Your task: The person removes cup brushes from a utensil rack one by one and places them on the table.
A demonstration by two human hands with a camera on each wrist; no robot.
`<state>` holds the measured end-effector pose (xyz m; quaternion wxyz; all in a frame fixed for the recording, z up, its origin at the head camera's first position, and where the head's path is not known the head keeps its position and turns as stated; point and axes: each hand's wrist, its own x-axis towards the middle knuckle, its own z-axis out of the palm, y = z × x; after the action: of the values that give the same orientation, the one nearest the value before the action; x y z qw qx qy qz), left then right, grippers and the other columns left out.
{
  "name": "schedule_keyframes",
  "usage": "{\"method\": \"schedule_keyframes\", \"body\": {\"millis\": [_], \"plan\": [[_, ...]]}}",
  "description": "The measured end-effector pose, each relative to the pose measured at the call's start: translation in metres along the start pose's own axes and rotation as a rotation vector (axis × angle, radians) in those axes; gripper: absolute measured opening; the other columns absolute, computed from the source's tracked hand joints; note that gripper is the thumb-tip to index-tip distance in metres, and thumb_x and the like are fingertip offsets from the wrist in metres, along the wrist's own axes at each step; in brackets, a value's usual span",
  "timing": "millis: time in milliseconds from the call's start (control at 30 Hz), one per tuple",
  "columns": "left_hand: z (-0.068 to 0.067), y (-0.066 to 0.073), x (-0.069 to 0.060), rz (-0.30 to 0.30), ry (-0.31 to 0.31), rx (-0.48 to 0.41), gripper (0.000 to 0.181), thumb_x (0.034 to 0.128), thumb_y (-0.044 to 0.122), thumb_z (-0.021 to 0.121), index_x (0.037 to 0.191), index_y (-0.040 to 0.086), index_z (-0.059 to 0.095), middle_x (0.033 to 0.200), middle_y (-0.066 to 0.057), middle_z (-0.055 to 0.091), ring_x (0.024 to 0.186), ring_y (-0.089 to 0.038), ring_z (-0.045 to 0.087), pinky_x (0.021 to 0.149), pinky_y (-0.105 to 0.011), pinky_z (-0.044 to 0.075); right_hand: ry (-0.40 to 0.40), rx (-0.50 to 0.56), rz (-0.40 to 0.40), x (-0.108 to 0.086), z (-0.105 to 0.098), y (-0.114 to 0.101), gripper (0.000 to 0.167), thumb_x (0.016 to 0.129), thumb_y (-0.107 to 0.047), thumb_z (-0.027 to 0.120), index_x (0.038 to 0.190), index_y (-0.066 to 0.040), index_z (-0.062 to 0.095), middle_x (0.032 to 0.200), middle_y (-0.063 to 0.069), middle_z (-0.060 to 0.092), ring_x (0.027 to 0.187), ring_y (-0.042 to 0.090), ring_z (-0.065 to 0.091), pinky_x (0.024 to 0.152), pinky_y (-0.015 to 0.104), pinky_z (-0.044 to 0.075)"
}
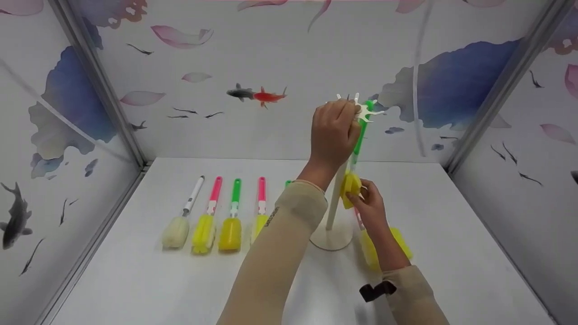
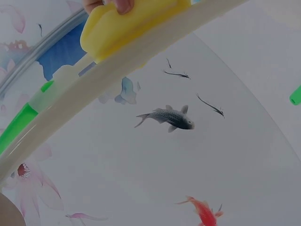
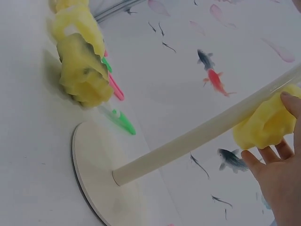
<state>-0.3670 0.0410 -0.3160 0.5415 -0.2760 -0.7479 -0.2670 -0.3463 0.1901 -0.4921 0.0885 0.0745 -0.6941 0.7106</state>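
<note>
My left hand (image 1: pixel 333 131) grips the top of a cream rack stand (image 1: pixel 335 205), just beside its ring of white hooks (image 1: pixel 366 113). A green-handled sponge bottle brush (image 1: pixel 360 143) hangs upside down along the pole, its handle end at the hooks. My right hand (image 1: pixel 373 208) pinches the brush's yellow sponge head (image 3: pixel 265 122) between thumb and fingers, close to the pole. In the left wrist view, the yellow sponge head (image 2: pixel 127 28) lies against the pole, fingertips on it. Most of the left fingers are hidden.
Left of the stand lie a white-handled brush (image 1: pixel 176 232), pink-handled brushes (image 1: pixel 204 232) and a green-handled brush (image 1: pixel 230 234) in a row. Another yellow sponge brush (image 1: pixel 399 239) is partly behind the right forearm. The stand's round base (image 1: pixel 332 241) rests on the white table (image 1: pixel 135 280).
</note>
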Motion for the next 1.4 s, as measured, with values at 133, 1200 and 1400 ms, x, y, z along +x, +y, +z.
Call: {"method": "schedule_keyframes", "body": {"millis": [133,1200,1400], "plan": [[0.0,0.0,0.0,-0.001,0.001,0.006,0.02,0.0971,0.017,0.05,0.104,0.007,0.066,0.103,-0.006,0.064,0.098,-0.02,0.058,0.098,-0.024,0.04,0.008,-0.006,-0.018,-0.002,-0.001,-0.001,0.045,0.094,-0.015,0.065,0.132,-0.003,0.045,0.13,0.013,0.052,0.116,0.022,0.054,0.094,0.025,0.047],[0.005,0.001,0.001,0.002,0.029,0.005,0.018,0.0934,0.013,0.051,0.101,0.006,0.065,0.098,-0.006,0.064,0.094,-0.019,0.057,0.091,-0.026,0.042,0.126,-0.081,-0.074,-0.005,-0.013,-0.012,0.046,0.092,-0.023,0.069,0.129,-0.004,0.049,0.128,0.008,0.052,0.117,0.02,0.052,0.096,0.024,0.045],[0.006,0.001,0.001,-0.001,0.036,0.004,0.019,0.0933,0.014,0.051,0.102,0.006,0.066,0.099,-0.006,0.064,0.094,-0.02,0.058,0.091,-0.026,0.043,0.142,-0.099,-0.072,-0.012,-0.02,-0.017,0.047,0.091,-0.024,0.07,0.128,-0.003,0.05,0.126,0.008,0.053,0.113,0.021,0.052,0.092,0.022,0.048]]}}
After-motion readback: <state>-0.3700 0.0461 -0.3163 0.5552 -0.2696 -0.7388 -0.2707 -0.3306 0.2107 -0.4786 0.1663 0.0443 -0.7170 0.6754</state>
